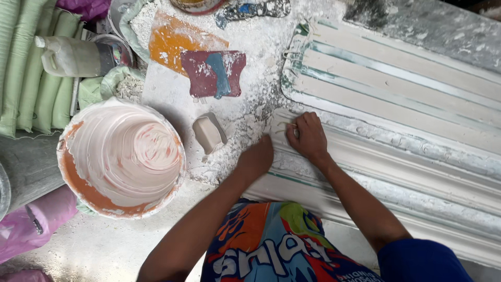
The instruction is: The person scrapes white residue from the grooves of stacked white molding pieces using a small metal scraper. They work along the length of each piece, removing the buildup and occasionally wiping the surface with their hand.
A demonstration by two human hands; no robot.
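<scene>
Landmark: white plaster moulding [396,172] running from the hands toward the right.
Hands: left hand [255,159] and right hand [309,137] rest on the moulding's left end, blocking it.
Left of the moulding: a small scoop [207,134] lies just beside it; further left a plaster-coated bucket [121,156] stands in the way.
Above-left of the moulding: orange scraper [175,42] and maroon scraper [213,73] lie flat on the dusty table [255,47].
Free room: bare powdery strip between scoop and moulding; open moulding surface to the right.

Centre frame: left hand [255,158] and right hand [309,137] press on end of white moulded cornice [396,172], right fingers possibly pinching fibre strands. Plaster-coated bucket [121,156] lower left; scrapers [213,73] above.
</scene>
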